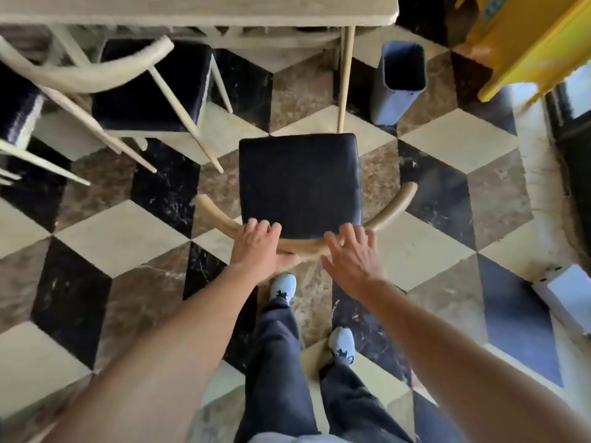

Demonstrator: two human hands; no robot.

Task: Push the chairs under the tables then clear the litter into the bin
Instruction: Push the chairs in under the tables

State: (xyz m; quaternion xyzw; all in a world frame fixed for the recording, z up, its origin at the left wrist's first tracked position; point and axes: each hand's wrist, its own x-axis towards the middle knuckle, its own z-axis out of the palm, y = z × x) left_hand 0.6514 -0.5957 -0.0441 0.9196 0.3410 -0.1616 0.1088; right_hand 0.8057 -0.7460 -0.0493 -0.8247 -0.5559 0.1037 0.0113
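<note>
One chair [299, 183] with a dark padded seat stands on the chequered floor [447, 148], not under the table [192, 11], its front edge near the table leg [345, 78]. The left hand [259, 243] grips the curved backrest [393, 206], fingers over and thumb under. The right hand [355, 254] lies over the same rail, fingers spread and near straight, gripping nothing. A grey-blue bin [401, 81] stands just right of that leg; its interior is in shadow and its contents cannot be told. A second chair [150, 87] sits to the left, partly under the table.

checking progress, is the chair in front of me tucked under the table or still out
Still out. The chair sits short of the table edge, its whole dark seat uncovered.
</note>
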